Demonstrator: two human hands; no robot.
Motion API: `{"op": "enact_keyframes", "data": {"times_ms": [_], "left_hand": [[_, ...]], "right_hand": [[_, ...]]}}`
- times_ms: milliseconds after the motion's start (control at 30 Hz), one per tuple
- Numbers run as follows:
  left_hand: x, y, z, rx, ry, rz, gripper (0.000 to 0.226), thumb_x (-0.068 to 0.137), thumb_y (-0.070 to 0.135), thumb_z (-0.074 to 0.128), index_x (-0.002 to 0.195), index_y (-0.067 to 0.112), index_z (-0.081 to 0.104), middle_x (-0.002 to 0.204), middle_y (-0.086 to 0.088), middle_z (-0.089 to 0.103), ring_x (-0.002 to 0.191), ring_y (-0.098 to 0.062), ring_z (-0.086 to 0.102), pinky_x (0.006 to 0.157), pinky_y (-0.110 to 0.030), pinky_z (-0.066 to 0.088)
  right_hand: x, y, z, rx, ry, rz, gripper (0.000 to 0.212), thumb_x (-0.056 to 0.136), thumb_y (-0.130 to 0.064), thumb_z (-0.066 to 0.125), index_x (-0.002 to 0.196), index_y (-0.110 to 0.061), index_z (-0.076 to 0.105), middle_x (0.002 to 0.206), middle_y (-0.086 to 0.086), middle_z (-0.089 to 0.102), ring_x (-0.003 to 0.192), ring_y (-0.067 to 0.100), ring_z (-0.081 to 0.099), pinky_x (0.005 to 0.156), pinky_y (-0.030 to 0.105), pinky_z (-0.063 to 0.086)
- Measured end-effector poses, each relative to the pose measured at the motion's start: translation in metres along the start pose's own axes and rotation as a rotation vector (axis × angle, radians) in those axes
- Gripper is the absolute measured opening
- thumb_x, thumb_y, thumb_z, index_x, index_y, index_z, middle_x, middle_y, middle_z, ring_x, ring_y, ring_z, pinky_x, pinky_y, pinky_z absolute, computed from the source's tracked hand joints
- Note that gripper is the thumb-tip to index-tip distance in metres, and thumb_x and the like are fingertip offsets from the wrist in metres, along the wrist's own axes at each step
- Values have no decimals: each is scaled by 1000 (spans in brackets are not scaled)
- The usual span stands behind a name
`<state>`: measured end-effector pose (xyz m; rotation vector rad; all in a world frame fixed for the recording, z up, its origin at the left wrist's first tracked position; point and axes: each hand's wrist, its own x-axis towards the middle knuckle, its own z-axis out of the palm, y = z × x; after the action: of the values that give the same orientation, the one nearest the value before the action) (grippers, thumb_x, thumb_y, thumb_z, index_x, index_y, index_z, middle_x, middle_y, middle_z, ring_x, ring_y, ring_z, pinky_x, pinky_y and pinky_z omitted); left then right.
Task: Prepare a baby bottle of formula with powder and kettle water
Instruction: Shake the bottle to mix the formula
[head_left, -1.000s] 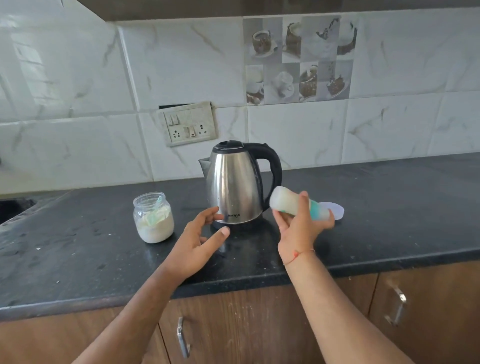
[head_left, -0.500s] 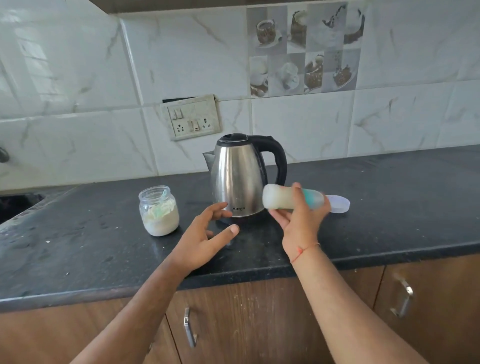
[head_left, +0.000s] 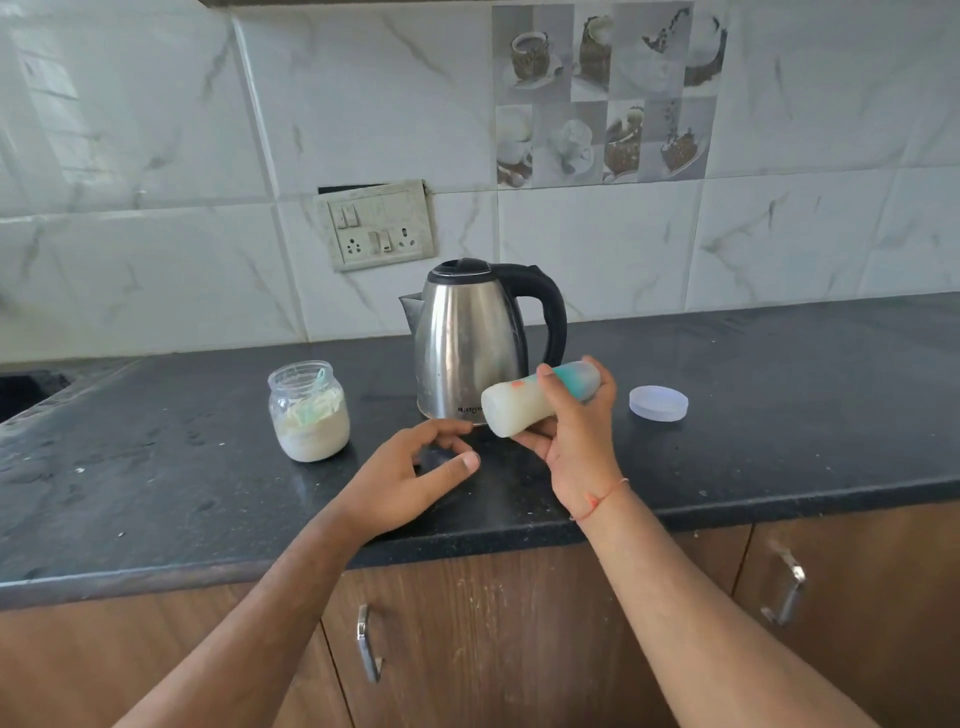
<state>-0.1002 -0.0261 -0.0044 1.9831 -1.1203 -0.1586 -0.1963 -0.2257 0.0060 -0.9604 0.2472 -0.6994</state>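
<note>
My right hand (head_left: 574, 436) grips a baby bottle (head_left: 514, 409) full of milky white liquid. The bottle lies almost sideways in the air, base pointing left, its teal cap end under my fingers. My left hand (head_left: 410, 478) hovers just above the black counter (head_left: 156, 478) in front of the kettle, fingers loosely curved and holding nothing. A steel kettle (head_left: 470, 343) with a black handle and lid stands behind both hands. To its left sits an open glass jar (head_left: 309, 410) of white powder with a pale green scoop inside.
A round translucent lid (head_left: 658, 402) lies on the counter right of the kettle. A wall switch-and-socket plate (head_left: 376, 224) is above the kettle. A sink edge (head_left: 26, 389) shows at far left. Wooden cabinet doors with metal handles (head_left: 367, 642) run below the counter.
The bottle in my right hand has swung between frames, its base end moving slightly down and left. My left hand stays near the kettle's base. The camera view has shifted a little.
</note>
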Motion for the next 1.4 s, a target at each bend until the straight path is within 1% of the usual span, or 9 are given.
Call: {"op": "enact_keyframes", "data": {"times_ms": [167, 300, 467, 600, 700, 833, 1033, 1200, 1400], "left_hand": [[0, 1, 1, 9, -34, 2, 72, 86, 79, 57, 149, 44, 56, 124, 30, 71, 102, 9, 66, 100, -37, 52], [0, -1, 0, -54, -50, -20, 68, 92, 77, 54, 150, 41, 57, 131, 21, 74, 124, -7, 69, 115, -50, 51], [0, -3, 1, -136, -61, -28, 82, 87, 85, 59, 151, 34, 61, 138, 19, 73, 133, -5, 66, 121, -48, 48], [4, -3, 0, -153, -64, -61, 74, 86, 78, 71, 145, 33, 65, 131, 19, 76, 126, -5, 70, 117, -45, 53], [5, -3, 3, -103, -32, -39, 55, 87, 56, 79, 137, 33, 70, 121, 20, 79, 115, 0, 72, 108, -31, 55], [6, -3, 3, -49, 38, -19, 59, 78, 60, 83, 130, 35, 72, 115, 20, 80, 108, 4, 72, 90, -11, 50], [4, -9, 5, 19, 181, 26, 60, 74, 56, 95, 124, 33, 71, 108, 23, 78, 105, 6, 71, 90, -11, 53], [5, -12, 4, -18, 204, 37, 64, 68, 54, 98, 121, 34, 69, 106, 18, 76, 106, 4, 69, 88, -1, 43], [9, -14, 5, -16, 130, 16, 64, 77, 52, 94, 133, 35, 67, 117, 24, 76, 115, 10, 66, 94, -9, 45]], "right_hand": [[6, 1, -3, 14, 27, -3, 65, 98, -20, 78, 148, -37, 40, 139, 12, 54, 124, 36, 66, 74, 51, 67], [3, 0, -1, -46, -90, 59, 66, 96, -19, 80, 144, -33, 37, 138, 14, 58, 122, 36, 70, 80, 54, 66], [1, 2, 2, -120, -248, 74, 63, 94, -16, 81, 142, -29, 41, 133, 15, 71, 120, 35, 73, 86, 60, 64], [2, 3, 2, -149, -320, 84, 52, 97, -13, 76, 143, -30, 58, 137, 10, 69, 122, 31, 73, 88, 53, 65], [3, 5, 3, -133, -342, 121, 52, 102, -13, 71, 148, -28, 53, 137, 8, 72, 123, 30, 73, 95, 53, 63], [2, 7, 4, -190, -354, 117, 45, 104, -21, 67, 147, -26, 53, 139, 9, 71, 121, 29, 74, 97, 54, 62], [-6, 11, 11, -508, -367, -47, 78, 83, -40, 89, 151, -47, 50, 132, 0, 68, 117, 19, 73, 93, 52, 65], [-6, 11, 5, -446, -371, -16, 88, 93, -10, 82, 160, -42, 35, 128, 2, 76, 121, 25, 73, 98, 59, 61], [-7, 8, 6, -384, -390, 24, 65, 102, 10, 53, 150, -32, 43, 131, 10, 75, 125, 30, 71, 101, 58, 60]]}}
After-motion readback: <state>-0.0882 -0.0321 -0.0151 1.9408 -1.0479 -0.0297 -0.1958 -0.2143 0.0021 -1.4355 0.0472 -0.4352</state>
